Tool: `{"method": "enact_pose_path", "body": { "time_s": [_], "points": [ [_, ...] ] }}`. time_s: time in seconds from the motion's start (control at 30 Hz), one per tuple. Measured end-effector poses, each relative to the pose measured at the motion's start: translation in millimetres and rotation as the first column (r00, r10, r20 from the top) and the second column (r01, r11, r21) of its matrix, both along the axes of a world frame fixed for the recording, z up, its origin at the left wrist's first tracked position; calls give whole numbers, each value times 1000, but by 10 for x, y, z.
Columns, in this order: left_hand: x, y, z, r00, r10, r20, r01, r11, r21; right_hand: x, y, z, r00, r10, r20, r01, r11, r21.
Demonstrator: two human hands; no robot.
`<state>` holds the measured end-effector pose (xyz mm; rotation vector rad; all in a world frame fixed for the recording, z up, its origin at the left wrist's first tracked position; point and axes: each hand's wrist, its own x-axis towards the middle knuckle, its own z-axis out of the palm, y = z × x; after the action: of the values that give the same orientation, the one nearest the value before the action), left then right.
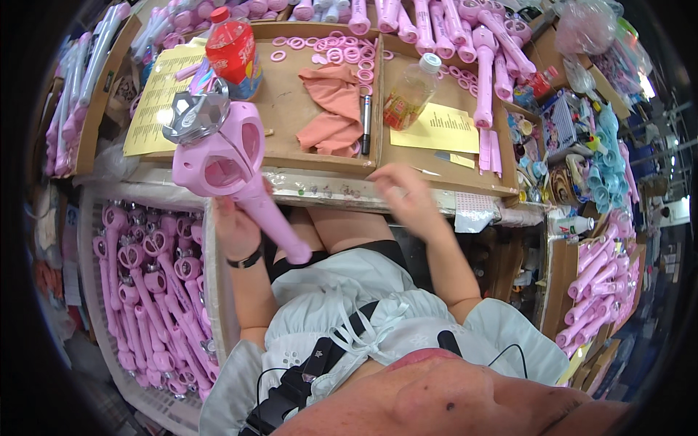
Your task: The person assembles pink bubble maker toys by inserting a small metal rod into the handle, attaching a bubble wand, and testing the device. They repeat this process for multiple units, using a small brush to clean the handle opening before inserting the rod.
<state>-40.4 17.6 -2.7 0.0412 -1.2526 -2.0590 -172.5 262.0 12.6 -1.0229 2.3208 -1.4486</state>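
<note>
My left hand point(238, 224) is closed around the pink handle of a toy wand point(251, 190), raised at the left above the table edge. The wand has a round pink head with oval openings and a shiny silver faceted cap on top; its handle slants down toward my lap. My right hand point(408, 198) hovers by the front edge of the table, fingers loosely bent and somewhat apart, slightly blurred, with nothing visible in them. Nearest to it lie a yellow printed sheet point(436, 129) and a cardboard tray point(498, 182).
A crate point(156, 396) of pink wands stands at my left. Pink rings point(351, 54), an orange cloth point(331, 109), a marker point(366, 125), a red-labelled bottle point(234, 54) and a clear bottle point(413, 91) occupy the trays. More pink wand parts point(598, 287) fill a box at right.
</note>
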Motion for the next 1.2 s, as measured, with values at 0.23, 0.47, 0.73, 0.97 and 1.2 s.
{"method": "enact_pose_path", "body": {
  "time_s": [0.23, 0.47, 0.73, 0.97, 1.2],
  "points": [
    [104, -146, -82, 929, -180, 324, 95, 960, 262, -892, 530, -59, 986, -164, -36, 145, 726, 673],
    [-5, 16, -109, 877, -361, 316, 224, 891, 395, -824, 579, -9, 990, -121, -67, 133, 689, 712],
    [-125, -53, -122, 835, -524, 166, 394, 781, 485, -620, 895, 28, 990, -140, 9, 131, 946, 296],
    [-138, 38, -192, 845, -502, 185, 377, 804, 460, 9, 184, 98, 918, -232, -322, 183, 967, -176],
    [-100, 134, -56, 870, -401, 288, 294, 889, 351, 143, -494, 286, 719, -23, -695, -144, 973, -181]
  ]
}}
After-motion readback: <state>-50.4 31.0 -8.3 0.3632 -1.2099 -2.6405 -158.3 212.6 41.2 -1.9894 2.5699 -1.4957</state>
